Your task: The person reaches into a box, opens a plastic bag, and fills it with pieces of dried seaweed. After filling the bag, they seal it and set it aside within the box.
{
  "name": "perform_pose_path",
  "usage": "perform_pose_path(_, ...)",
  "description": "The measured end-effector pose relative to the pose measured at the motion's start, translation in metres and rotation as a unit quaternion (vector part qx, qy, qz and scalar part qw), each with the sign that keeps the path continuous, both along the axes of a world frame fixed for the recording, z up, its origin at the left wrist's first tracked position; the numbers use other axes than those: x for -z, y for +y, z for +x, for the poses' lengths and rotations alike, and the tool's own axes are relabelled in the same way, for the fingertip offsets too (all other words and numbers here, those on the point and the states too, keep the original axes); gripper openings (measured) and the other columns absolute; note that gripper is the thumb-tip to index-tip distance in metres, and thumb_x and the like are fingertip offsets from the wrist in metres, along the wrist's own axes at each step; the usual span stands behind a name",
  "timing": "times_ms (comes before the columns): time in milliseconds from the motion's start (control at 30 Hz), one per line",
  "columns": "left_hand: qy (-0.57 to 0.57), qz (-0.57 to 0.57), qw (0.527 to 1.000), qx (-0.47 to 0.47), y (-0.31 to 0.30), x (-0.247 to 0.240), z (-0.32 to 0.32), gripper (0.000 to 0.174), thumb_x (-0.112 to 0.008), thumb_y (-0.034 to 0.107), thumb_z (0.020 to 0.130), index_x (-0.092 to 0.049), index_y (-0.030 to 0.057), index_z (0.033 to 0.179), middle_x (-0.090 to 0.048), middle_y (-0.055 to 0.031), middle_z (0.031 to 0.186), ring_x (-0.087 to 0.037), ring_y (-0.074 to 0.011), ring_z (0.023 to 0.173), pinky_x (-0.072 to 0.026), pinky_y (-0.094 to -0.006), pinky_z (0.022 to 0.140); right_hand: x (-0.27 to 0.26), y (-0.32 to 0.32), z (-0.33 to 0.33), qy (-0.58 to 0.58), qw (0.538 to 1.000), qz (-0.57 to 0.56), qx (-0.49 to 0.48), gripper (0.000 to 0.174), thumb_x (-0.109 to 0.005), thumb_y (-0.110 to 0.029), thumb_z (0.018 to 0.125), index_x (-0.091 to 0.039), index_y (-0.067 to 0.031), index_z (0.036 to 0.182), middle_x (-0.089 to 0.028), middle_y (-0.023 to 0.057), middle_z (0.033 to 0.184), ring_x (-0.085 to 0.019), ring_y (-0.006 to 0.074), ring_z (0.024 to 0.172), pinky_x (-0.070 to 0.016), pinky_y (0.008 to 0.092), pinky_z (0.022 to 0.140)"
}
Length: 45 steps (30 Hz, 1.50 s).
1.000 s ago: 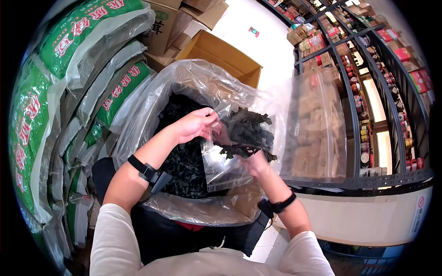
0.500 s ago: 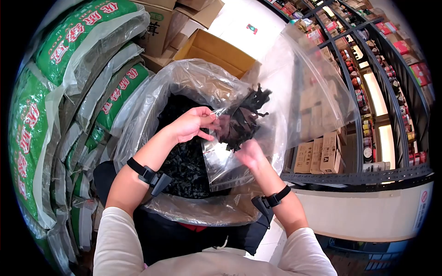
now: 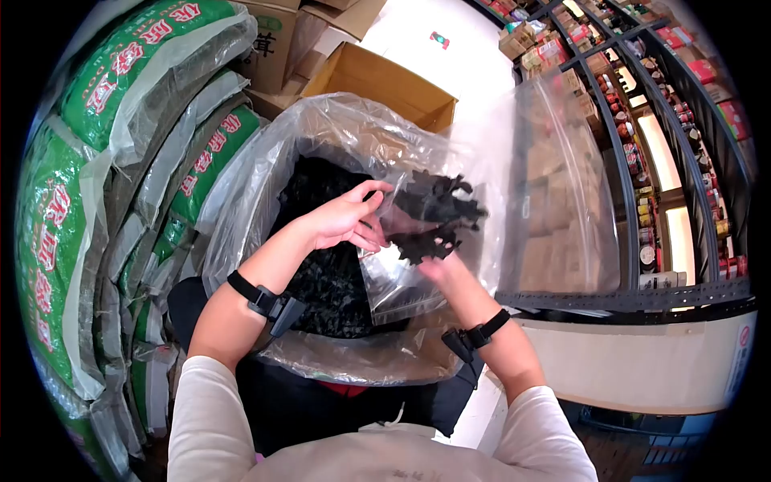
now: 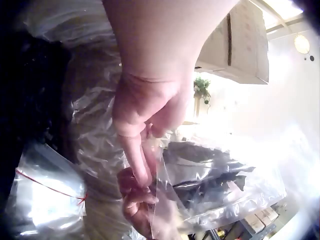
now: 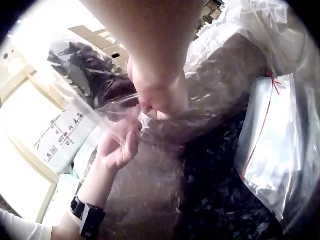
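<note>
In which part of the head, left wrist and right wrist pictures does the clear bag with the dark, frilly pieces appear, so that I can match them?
Head: centre to right, before the shelves, clear bag.
Left wrist: lower right of centre.
Right wrist: upper left.
Shared landmark: black heap, left of centre, far left and lower right, respectively.

The zip bag point(image 3: 562, 209) is thin, clear, glossy plastic; the wood ear fungus point(image 3: 438, 213) looks matt and ruffled. The liner point(image 3: 241, 193) is crinkled, shiny, see-through plastic. The open carton point(image 3: 381, 84) is smooth brown cardboard, the stacked sacks point(image 3: 152, 48) glossy printed plastic, the sleeves point(image 3: 210, 406) matt cloth.
</note>
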<state>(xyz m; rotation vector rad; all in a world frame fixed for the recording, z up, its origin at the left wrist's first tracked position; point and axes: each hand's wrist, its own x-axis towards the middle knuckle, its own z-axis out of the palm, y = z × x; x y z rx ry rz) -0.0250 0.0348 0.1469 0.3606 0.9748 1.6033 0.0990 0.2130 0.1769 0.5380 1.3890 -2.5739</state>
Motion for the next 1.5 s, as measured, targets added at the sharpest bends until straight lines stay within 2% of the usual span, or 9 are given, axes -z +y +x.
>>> perform_pose_path(267,0.098,-0.037,0.994,-0.040,0.011,0.004,0.006,0.045,-0.043,0.038,0.103,-0.035,0.0119,0.138,-0.064,-0.0104,0.072,-0.066,-0.0175,0.055,-0.0323,-0.0217,0.037,0.023,0.008,0.003,0.038,0.999,0.026,0.024,0.028,-0.060,-0.020,0.093,-0.060,-0.0044,0.116,-0.064,0.0045,0.112,-0.062,0.0172,0.100,-0.0510,0.0331,0.088)
perform_pose_path(633,0.088,-0.088,0.991,-0.058,0.005,0.003,-0.007,0.020,-0.043,0.028,0.104,-0.043,0.0115,0.114,-0.059,-0.0028,0.066,-0.065,-0.0158,0.053,-0.0274,-0.0194,0.036,-0.001,-0.018,-0.020,-0.019,0.997,0.021,0.071,0.032,-0.047,-0.031,0.099,-0.058,-0.0019,0.108,-0.064,0.0075,0.101,-0.062,0.0165,0.089,-0.0523,0.0309,0.078)
perform_pose_path(700,0.111,-0.113,0.985,-0.070,0.004,0.002,-0.006,0.014,-0.042,0.024,0.103,-0.042,0.0113,0.107,-0.060,-0.0031,0.066,-0.065,-0.0158,0.051,-0.0273,-0.0201,0.036,-0.017,-0.027,-0.034,0.084,0.988,-0.047,-0.120,0.026,-0.050,-0.025,0.098,-0.057,-0.0042,0.112,-0.063,0.0048,0.097,-0.060,0.0140,0.088,-0.0483,0.0266,0.078)
perform_pose_path(933,0.171,-0.185,0.964,-0.082,0.002,0.002,-0.012,0.021,-0.044,0.029,0.102,-0.043,0.0098,0.110,-0.062,-0.0045,0.066,-0.065,-0.0168,0.050,-0.0305,-0.0228,0.036,0.004,-0.024,-0.034,0.145,0.979,-0.043,-0.135,0.029,-0.050,-0.024,0.100,-0.055,-0.0021,0.118,-0.063,0.0049,0.105,-0.061,0.0137,0.092,-0.0489,0.0275,0.083)
perform_pose_path(1100,0.132,-0.227,0.963,-0.061,-0.003,0.000,-0.016,0.031,-0.042,0.038,0.103,-0.045,0.0087,0.111,-0.064,-0.0111,0.075,-0.067,-0.0199,0.056,-0.0446,-0.0267,0.045,0.013,-0.031,-0.026,0.166,0.960,0.187,-0.128,0.035,-0.053,-0.024,0.099,-0.052,-0.0023,0.126,-0.061,0.0077,0.116,-0.060,0.0148,0.103,-0.0487,0.0300,0.092)
perform_pose_path(1167,0.131,-0.216,0.967,-0.031,-0.008,0.008,-0.020,0.068,-0.034,0.063,0.097,-0.038,0.0039,0.130,-0.064,-0.0190,0.092,-0.069,-0.0244,0.067,-0.0538,-0.0313,0.058,0.062,-0.025,-0.021,0.124,0.957,0.257,0.053,0.055,-0.044,-0.054,0.098,-0.055,-0.0044,0.120,-0.065,0.0067,0.104,-0.060,0.0144,0.091,-0.0499,0.0295,0.075)
perform_pose_path(1233,0.153,-0.132,0.977,-0.070,-0.007,0.034,-0.022,0.077,-0.032,0.066,0.095,-0.026,0.0056,0.144,-0.057,-0.0207,0.117,-0.067,-0.0276,0.091,-0.0541,-0.0413,0.077,0.080,-0.008,-0.034,-0.168,0.982,0.024,0.079,0.057,-0.038,-0.059,0.097,-0.063,-0.0086,0.101,-0.066,0.0021,0.089,-0.057,0.0122,0.070,-0.0452,0.0253,0.059)
perform_pose_path(1267,0.182,-0.147,0.972,-0.007,-0.012,0.024,-0.023,0.082,-0.030,0.068,0.095,-0.022,0.0085,0.150,-0.050,-0.0147,0.135,-0.055,-0.0257,0.116,-0.0422,-0.0453,0.099,0.093,-0.004,-0.033,-0.166,0.983,0.038,0.073,0.054,-0.040,-0.060,0.097,-0.061,-0.0109,0.089,-0.061,0.0002,0.078,-0.052,0.0118,0.062,-0.0413,0.0259,0.055)
perform_pose_path(1500,0.190,0.038,0.942,-0.274,-0.004,0.004,-0.023,0.094,-0.032,0.077,0.089,-0.022,0.0094,0.153,-0.037,-0.0102,0.150,-0.037,-0.0246,0.135,-0.0231,-0.0434,0.114,0.118,-0.016,-0.029,-0.252,0.954,0.128,0.099,0.050,-0.050,-0.057,0.095,-0.049,-0.0145,0.068,-0.041,-0.0033,0.056,-0.035,0.0116,0.044,-0.0313,0.0276,0.043)
